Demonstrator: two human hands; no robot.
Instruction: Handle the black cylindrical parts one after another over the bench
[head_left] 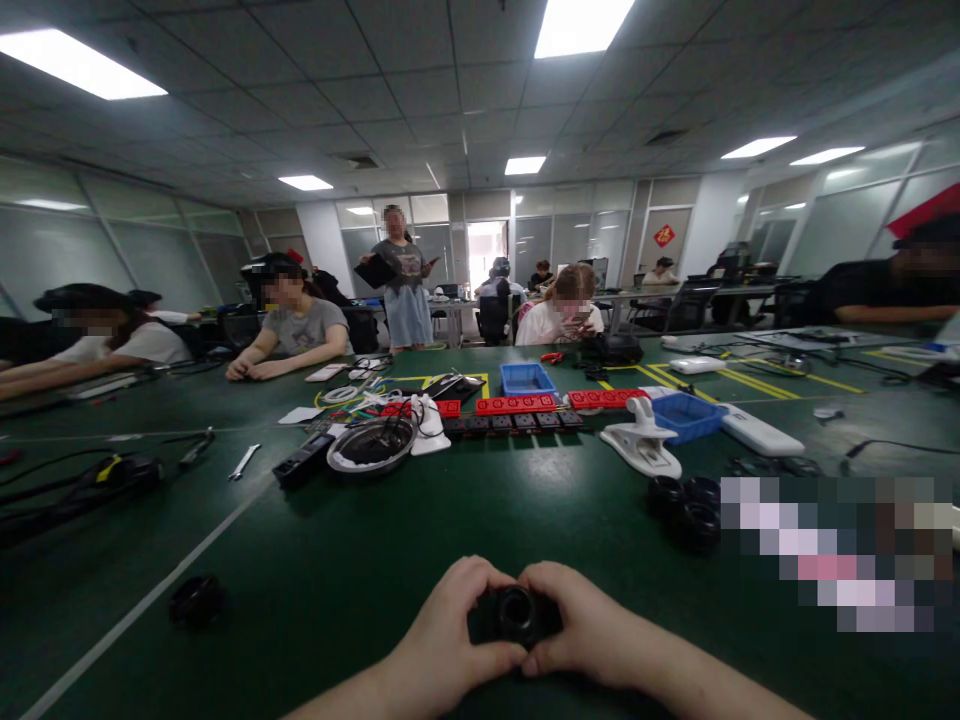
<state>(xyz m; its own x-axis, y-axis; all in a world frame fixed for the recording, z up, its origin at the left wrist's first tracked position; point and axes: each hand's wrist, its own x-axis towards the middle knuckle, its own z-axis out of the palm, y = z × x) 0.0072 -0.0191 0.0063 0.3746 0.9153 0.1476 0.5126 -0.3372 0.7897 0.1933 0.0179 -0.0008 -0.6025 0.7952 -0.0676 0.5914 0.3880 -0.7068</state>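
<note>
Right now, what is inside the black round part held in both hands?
The black round part shows a central hole, too dark to see into. The left hand and right hand cover its sides.

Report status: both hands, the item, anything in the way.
Left hand and right hand both closed on black round part, hole facing camera. More black rings lie apart to the right, one black piece apart to the left.

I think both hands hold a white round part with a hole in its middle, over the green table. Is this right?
Not quite. The head view shows that the round part is black, not white. The rest holds: the left hand and the right hand both hold it, it has a hole in its middle, and it is over the green table.
</note>
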